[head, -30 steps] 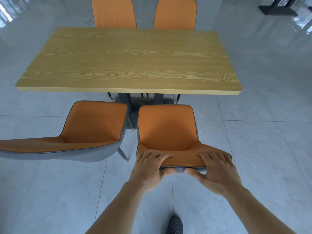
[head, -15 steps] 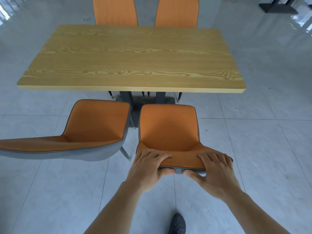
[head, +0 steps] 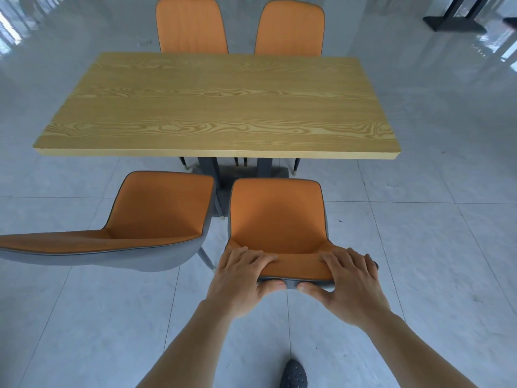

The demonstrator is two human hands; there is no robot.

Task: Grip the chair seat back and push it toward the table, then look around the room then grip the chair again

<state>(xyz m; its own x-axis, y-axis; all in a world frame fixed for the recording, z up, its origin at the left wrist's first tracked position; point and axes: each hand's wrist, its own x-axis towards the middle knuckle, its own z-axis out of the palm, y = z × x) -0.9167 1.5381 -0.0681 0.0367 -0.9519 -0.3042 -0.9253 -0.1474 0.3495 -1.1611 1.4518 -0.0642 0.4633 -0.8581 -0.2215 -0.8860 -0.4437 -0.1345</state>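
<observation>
Left hand (head: 240,278), right hand (head: 352,287) grip orange chair (head: 277,219) backrest

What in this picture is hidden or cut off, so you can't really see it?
All in the head view:
- Legs of the orange chair with grey shell gripped by the left hand and right hand: hidden under its seat.
- Second orange chair on the left: backrest cut off by the frame edge.
- Two far orange chairs: seats hidden behind the wooden table.
- Dark shoe: cut off by the bottom edge.
</observation>
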